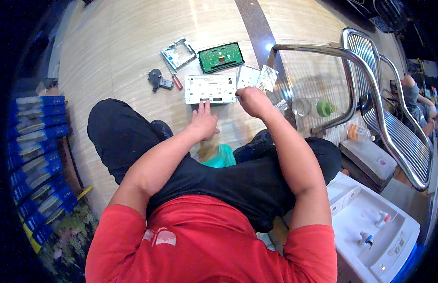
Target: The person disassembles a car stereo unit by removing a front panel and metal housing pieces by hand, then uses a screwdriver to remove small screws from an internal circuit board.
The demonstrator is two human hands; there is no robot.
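Note:
A white metal chassis (211, 87) with slots and holes lies on the floor in front of my crossed legs. My left hand (204, 120) is open, its outstretched fingertips resting on the chassis's near edge. At the right end of the chassis my right hand (254, 101) is closed, fingers pinched together. What it grips is too small and hidden to make out. Beyond the chassis lie a green circuit board (221, 57) in a black frame and a silver metal bracket (179, 54). A red-handled screwdriver (177, 83) and a black motor-like part (158, 80) are to the left.
Perforated metal plates (268, 78) lie right of the chassis. A green-capped clear bottle (324, 108) rests near a chrome-framed metal bench (360, 61). At the lower right stands a white water dispenser (376, 226). Stacked blue packages (40, 127) line the left; a green plastic item (222, 157) lies between my legs.

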